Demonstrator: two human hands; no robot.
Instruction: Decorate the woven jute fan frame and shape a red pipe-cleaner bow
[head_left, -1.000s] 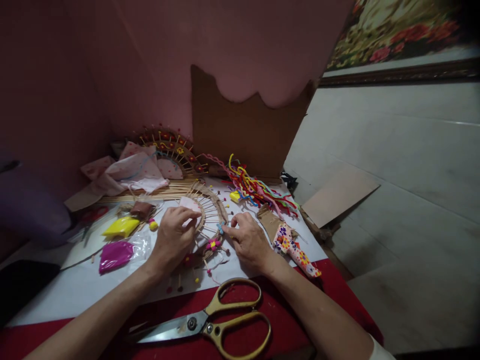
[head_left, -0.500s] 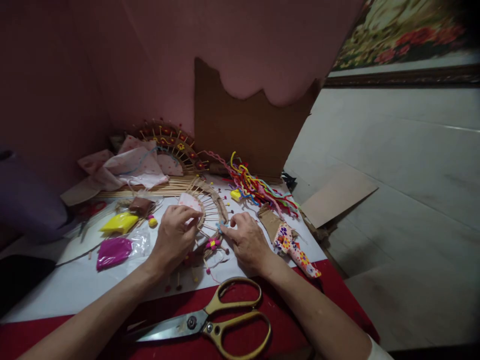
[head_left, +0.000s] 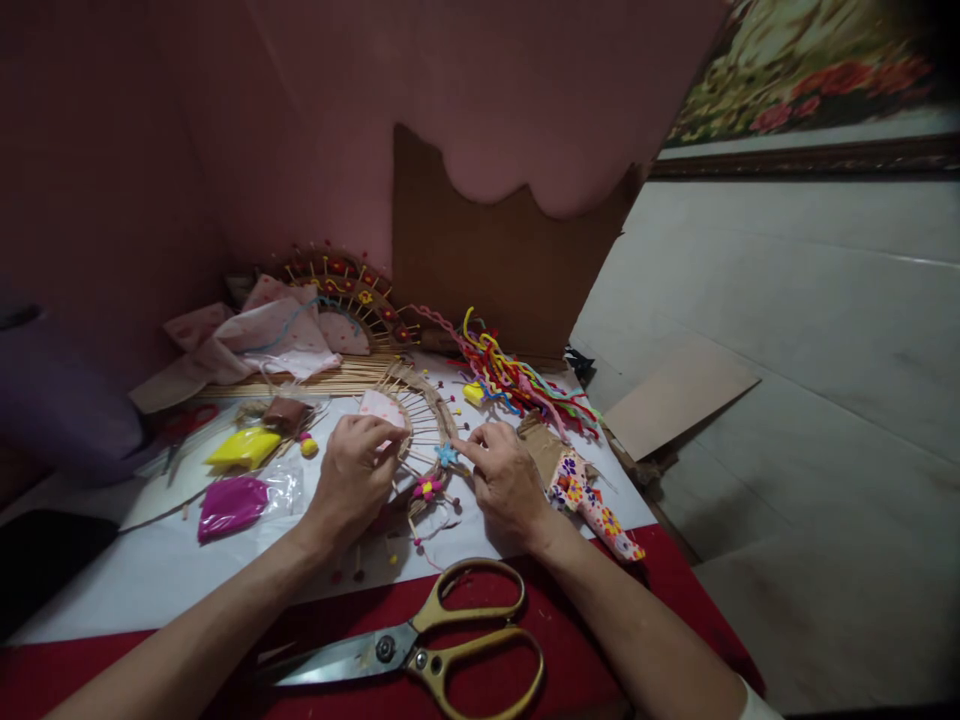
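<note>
Nearby, clear packet (head_left: 283,488) holding magenta material (head_left: 232,506); hands (head_left: 351,482) (head_left: 511,488) apart at stick fan (head_left: 445,418), grips unclear.

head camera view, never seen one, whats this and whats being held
There's no machine: the left hand and right hand are a person's own, seen by a head-worn camera. On or by the white sheet lie a semicircular stick craft piece, colored strands, a yellow packet and a magenta packet. Scissors lie nearer, on red cloth. The right hand's finger is at the blue flower; the left hand is at the craft piece's inner edge, but whether it grips is unclear.
</note>
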